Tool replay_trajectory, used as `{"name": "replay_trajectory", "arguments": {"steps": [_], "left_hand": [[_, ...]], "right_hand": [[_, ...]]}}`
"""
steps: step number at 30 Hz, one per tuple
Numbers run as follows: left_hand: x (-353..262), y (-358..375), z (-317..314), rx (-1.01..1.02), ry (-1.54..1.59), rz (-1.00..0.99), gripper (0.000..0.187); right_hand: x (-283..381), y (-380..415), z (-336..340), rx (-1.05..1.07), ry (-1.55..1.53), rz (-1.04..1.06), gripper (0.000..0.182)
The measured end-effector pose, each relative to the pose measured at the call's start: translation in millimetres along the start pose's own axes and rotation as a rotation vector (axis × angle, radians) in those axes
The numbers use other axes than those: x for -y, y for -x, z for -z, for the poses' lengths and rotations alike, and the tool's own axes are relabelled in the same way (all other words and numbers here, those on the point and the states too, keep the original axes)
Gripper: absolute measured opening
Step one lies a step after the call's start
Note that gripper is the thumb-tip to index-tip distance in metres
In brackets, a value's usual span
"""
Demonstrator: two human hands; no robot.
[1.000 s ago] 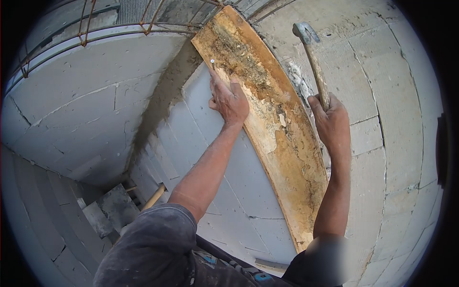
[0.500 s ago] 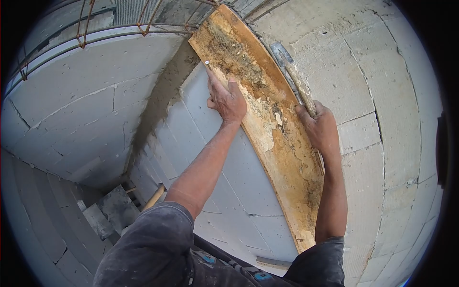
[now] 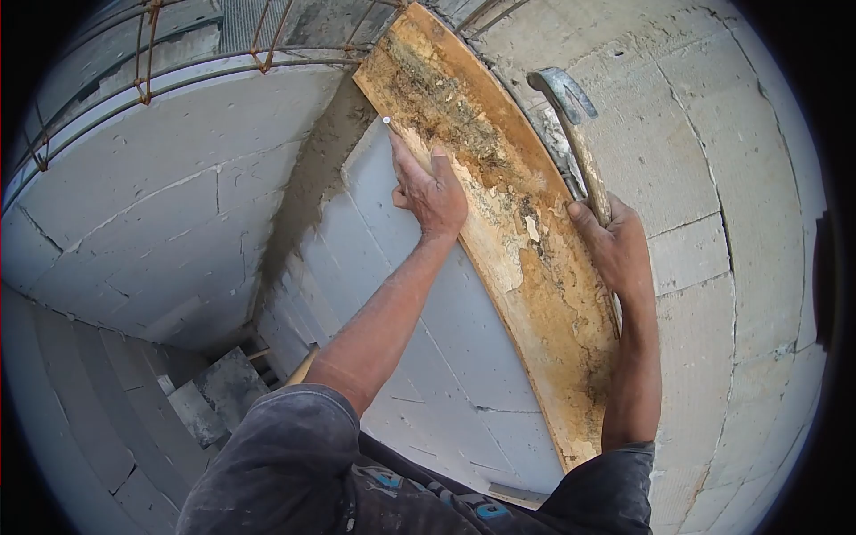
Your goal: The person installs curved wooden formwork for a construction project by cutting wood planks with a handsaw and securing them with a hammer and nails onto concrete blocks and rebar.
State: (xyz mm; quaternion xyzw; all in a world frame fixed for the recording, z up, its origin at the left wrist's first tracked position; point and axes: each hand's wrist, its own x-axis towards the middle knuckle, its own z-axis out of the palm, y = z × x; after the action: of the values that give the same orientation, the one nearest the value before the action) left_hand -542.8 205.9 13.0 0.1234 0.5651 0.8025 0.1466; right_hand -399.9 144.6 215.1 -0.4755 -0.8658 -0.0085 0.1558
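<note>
A long wooden board, stained and flaking, stands on edge along the block wall. My left hand is closed around the board's near edge, thumb on its face and fingers along the edge. Just beyond the fingertips, a nail with a round bright head sticks out at the board's edge; how deep it sits is hidden. My right hand grips the wooden handle of a hammer at the board's far side. The metal hammer head points up and away, above the wall top, apart from the nail.
Rusty rebar crosses the upper left near the board's far end. Pale block walls enclose a deep drop at left, with grey slabs at the bottom. Wide blockwork lies at right.
My right hand has moved slightly to the right, and the hammer head has swung right and turned, now showing its curved side. My left hand stays at the same place on the board.
</note>
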Motion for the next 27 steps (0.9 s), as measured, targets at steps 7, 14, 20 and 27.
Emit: {"name": "replay_trajectory", "arguments": {"steps": [7, 14, 20, 27], "left_hand": [[-1.7, 3.6, 1.5, -0.006, -0.045, 0.012, 0.075], [-8.9, 1.6, 4.5, 0.019, -0.022, 0.051, 0.074], [3.1, -3.3, -3.2, -0.021, 0.070, -0.009, 0.074], [5.8, -2.8, -3.2, -0.024, 0.051, 0.010, 0.075]], "right_hand": [[-5.5, -4.8, 3.7, 0.095, -0.044, -0.147, 0.043], [5.6, 0.9, 6.3, 0.078, 0.016, -0.060, 0.043], [-3.3, -1.9, 8.6, 0.087, 0.011, 0.046, 0.045], [30.5, 9.2, 16.0, -0.115, 0.207, 0.044, 0.048]]}}
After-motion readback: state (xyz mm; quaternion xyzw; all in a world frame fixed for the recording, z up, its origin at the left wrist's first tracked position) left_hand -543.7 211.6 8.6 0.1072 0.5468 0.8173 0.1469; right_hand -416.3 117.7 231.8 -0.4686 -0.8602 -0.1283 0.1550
